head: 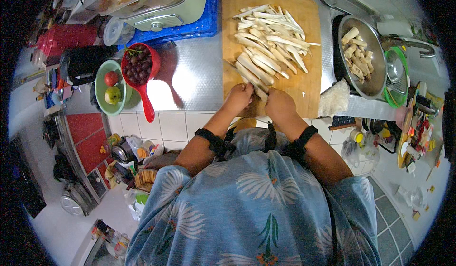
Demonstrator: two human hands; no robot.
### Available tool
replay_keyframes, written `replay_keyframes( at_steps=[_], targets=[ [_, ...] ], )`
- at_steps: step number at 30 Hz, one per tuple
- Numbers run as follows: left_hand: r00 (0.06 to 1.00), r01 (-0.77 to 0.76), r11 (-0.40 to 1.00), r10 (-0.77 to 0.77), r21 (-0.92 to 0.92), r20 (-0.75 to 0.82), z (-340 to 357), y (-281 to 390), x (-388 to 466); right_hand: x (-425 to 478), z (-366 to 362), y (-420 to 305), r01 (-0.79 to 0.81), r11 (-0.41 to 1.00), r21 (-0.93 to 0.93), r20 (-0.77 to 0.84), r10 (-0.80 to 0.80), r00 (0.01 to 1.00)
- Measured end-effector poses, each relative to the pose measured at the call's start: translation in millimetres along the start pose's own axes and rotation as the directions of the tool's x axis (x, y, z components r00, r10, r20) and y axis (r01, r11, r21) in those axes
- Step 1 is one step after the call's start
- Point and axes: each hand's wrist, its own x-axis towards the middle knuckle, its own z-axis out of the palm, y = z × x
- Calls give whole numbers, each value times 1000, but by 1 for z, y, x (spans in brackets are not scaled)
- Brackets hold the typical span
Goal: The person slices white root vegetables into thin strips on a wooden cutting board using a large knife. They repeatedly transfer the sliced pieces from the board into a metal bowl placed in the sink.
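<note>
A wooden cutting board (306, 84) lies before me with a pile of pale, long-cut strips (270, 39), which look like king oyster mushroom. My right hand (281, 103) is closed around a knife at the board's front part; its thin blade (257, 83) slants up to the left, beside the nearest strips. My left hand (240, 96) is just left of the blade, fingers closed on a pale piece (262, 95) between the hands. The fingertips and the knife's handle are largely hidden. Uncut or thicker pale pieces (358, 57) sit in a metal basin (380, 66) at the right.
Left of the board are a red handled strainer (149, 105) of grapes, a green bowl (101, 102) with two round fruits and a light green appliance (171, 21) on a blue tray (210, 23). A cloth (335, 98) lies by the board's right front corner, near the basin.
</note>
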Motion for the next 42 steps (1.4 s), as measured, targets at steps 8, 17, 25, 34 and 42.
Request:
replay_keyframes(
  at_steps=[8,17,25,34,42],
  targets=[
    [983,111,956,-66,-272,168,-10,-10,-1,-6,-22,20,87,985,148,-75,-77,994],
    [990,-26,983,50,-181,129,-9,15,-15,-44,-48,3,27,999,27,13,-28,1000],
    [986,-53,992,70,-112,152,-11,8,-11,-43,-35,3,40,997,72,39,-43,998],
    [988,-124,991,128,-47,81,-9,3,-9,-29,-26,-1,10,999,48,114,-16,993],
    [998,55,997,-52,-62,47,-5,7,-8,-1,0,-5,-23,998,62,51,20,999]
  ],
)
